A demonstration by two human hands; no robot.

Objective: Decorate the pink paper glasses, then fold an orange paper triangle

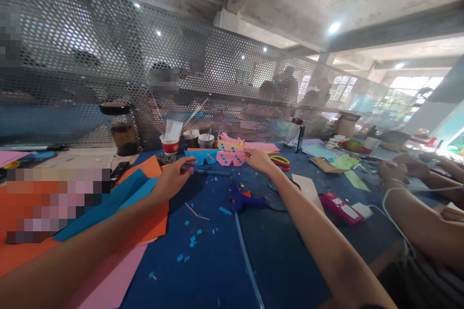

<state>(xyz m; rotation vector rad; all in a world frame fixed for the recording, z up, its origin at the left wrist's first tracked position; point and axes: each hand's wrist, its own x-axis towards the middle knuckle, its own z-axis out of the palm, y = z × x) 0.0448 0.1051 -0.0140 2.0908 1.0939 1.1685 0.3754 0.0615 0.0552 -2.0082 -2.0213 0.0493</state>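
Blue tabletop (203, 270), red cup (167, 147) with unreadable emblem (175, 147), right grip (258, 160) pinching pink paper glasses (232, 159), left grip (173, 179) apart

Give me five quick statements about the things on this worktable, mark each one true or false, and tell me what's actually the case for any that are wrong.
1. The right hand touches the pink paper cutout. True.
2. The squares on that cutout are yellow. False: they are blue.
3. The glue gun lies on the dark blue table. True.
4. The left hand is holding the glue gun. False: it is near the blue paper cutout, and the glue gun lies apart from both hands.
5. In the picture, the red-and-white cup stands left of both cutouts. True.
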